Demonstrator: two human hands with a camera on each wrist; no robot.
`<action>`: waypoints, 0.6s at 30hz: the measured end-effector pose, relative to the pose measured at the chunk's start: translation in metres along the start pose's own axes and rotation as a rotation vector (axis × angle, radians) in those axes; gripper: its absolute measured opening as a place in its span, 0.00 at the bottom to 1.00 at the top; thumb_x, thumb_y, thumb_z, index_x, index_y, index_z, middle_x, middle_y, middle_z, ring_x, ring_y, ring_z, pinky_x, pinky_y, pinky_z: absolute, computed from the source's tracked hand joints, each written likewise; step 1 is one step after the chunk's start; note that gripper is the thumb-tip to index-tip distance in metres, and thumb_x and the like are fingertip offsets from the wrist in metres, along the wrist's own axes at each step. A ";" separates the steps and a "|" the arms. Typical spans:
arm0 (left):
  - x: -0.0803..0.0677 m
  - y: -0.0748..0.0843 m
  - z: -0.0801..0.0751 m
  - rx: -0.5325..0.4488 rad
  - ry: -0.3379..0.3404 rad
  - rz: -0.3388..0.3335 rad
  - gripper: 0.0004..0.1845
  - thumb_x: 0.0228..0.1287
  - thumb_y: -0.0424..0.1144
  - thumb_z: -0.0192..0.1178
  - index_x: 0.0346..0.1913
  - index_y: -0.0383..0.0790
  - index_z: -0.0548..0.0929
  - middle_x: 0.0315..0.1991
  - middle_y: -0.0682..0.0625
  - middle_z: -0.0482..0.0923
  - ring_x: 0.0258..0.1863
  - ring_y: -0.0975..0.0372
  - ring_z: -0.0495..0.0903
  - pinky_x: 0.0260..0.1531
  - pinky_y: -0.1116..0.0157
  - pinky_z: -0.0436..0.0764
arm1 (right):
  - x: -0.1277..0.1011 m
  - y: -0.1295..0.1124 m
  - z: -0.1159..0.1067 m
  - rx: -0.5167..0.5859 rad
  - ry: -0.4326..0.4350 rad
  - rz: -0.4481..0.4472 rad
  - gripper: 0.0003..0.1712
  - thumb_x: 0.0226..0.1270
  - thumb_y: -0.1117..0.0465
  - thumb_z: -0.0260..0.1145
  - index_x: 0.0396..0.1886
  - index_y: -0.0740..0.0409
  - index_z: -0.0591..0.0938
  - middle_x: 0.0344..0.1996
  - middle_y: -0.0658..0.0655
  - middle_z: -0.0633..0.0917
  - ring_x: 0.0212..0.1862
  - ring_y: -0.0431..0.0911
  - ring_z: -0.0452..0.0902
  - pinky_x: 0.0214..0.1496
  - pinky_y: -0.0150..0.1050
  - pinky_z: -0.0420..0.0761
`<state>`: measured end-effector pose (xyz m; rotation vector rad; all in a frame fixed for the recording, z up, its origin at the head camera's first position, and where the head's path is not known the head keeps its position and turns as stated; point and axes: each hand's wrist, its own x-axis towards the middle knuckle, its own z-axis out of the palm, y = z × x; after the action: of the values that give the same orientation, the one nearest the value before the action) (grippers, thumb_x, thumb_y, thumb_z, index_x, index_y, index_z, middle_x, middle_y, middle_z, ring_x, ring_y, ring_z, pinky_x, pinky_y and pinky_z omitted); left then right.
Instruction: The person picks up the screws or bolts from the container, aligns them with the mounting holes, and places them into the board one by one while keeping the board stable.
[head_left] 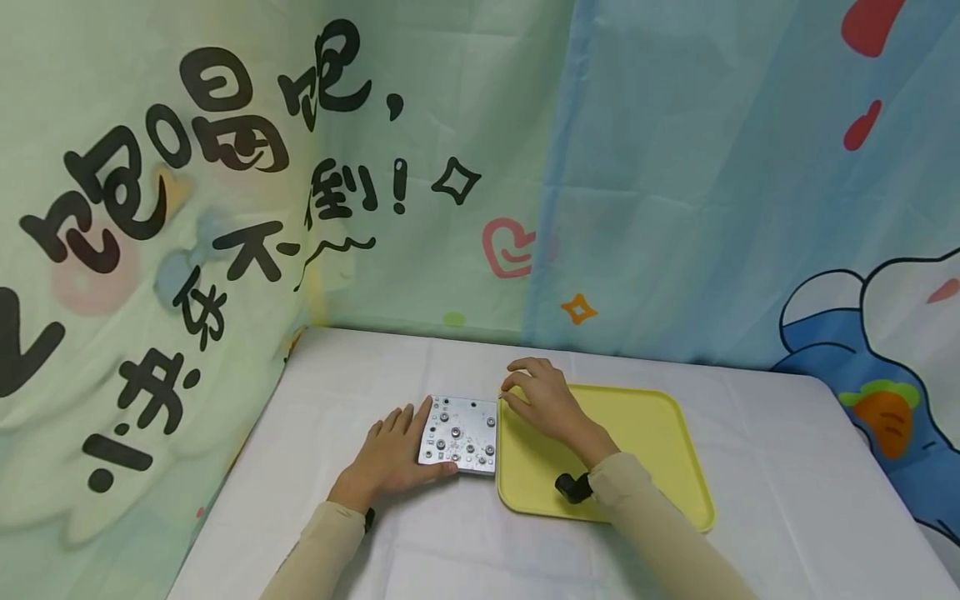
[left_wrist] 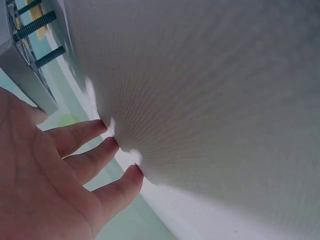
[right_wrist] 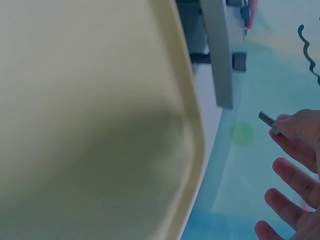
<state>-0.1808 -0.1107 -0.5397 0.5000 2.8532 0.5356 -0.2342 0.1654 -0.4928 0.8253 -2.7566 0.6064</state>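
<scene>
Sleeved forearms are seen nearest the camera, reaching over a white table [head_left: 750, 433]. A small metal screw [right_wrist: 266, 119] is pinched between thumb and fingertip of the right hand [head_left: 542, 398], with the remaining fingers spread loosely; it is held above the far left corner of a yellow tray [head_left: 660, 433], just right of a metal plate [head_left: 461, 433]. Being rigid, light and smooth, the screw is judged easily dropped, and is best gripped at the head end, the threaded shank left free. The plate is studded with screws and lies flat on the table, touching the tray's left edge. It is steadied by the left hand [head_left: 390, 454], laid flat with straight fingers against its left side; whether the thumb hooks its near edge cannot be confirmed.
</scene>
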 end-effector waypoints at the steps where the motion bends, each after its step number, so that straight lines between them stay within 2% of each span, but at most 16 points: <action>1: 0.000 0.000 0.000 -0.001 0.002 -0.001 0.63 0.53 0.82 0.51 0.81 0.45 0.47 0.75 0.34 0.57 0.73 0.41 0.56 0.68 0.42 0.57 | 0.002 -0.002 0.001 0.001 0.000 -0.006 0.04 0.68 0.60 0.70 0.37 0.57 0.87 0.55 0.61 0.80 0.59 0.61 0.71 0.56 0.64 0.71; 7: 0.001 -0.002 0.002 -0.003 0.002 0.001 0.63 0.53 0.82 0.50 0.82 0.45 0.46 0.75 0.34 0.57 0.74 0.41 0.55 0.68 0.41 0.57 | 0.013 -0.016 0.008 0.009 -0.013 -0.034 0.05 0.68 0.60 0.70 0.35 0.57 0.87 0.54 0.60 0.80 0.58 0.60 0.72 0.56 0.63 0.72; 18: 0.000 0.000 -0.002 -0.004 -0.003 0.001 0.62 0.54 0.82 0.51 0.81 0.45 0.47 0.75 0.34 0.57 0.74 0.41 0.55 0.69 0.41 0.57 | 0.021 -0.024 0.019 -0.015 -0.093 0.005 0.04 0.70 0.60 0.69 0.36 0.54 0.87 0.55 0.58 0.80 0.59 0.58 0.72 0.58 0.59 0.72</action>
<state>-0.1813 -0.1110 -0.5376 0.5004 2.8487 0.5409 -0.2397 0.1285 -0.4958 0.8651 -2.8437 0.5615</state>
